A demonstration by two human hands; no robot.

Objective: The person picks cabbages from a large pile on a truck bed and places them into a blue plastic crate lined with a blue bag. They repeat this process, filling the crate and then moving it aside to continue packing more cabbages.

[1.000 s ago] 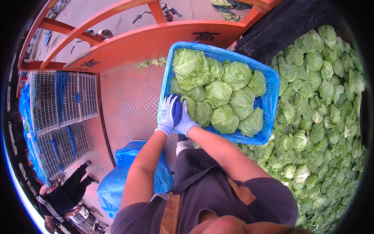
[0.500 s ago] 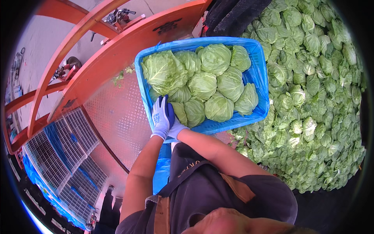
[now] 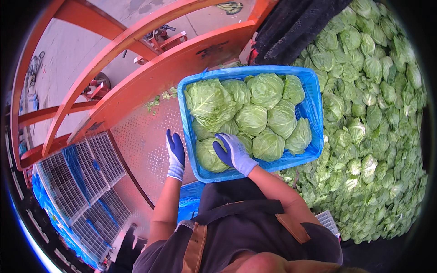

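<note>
A blue plastic crate [image 3: 250, 69] with a blue liner stands in front of me, holding several pale green cabbages [image 3: 251, 120]. My right hand [image 3: 236, 154], in a white and blue work glove, reaches over the crate's near rim. Its fingers are spread beside the cabbage [image 3: 207, 157] in the near left corner; whether they touch it I cannot tell. My left hand [image 3: 176, 152], gloved the same way, is held up just outside the crate's left wall. Its fingers are stretched out with nothing in them.
A large heap of cabbages [image 3: 359, 150] fills the right side. Orange metal railing and panel [image 3: 182, 54] bound the far left. Grey grated crates with blue liners [image 3: 82, 173] are stacked at the left on the patterned metal floor [image 3: 150, 136]. Black cloth [image 3: 296, 36] hangs at the back.
My hands were close together at the crate's near left corner and have come apart, the left moving outside the crate. The corner cabbage shows more fully. The whole view has shifted.
</note>
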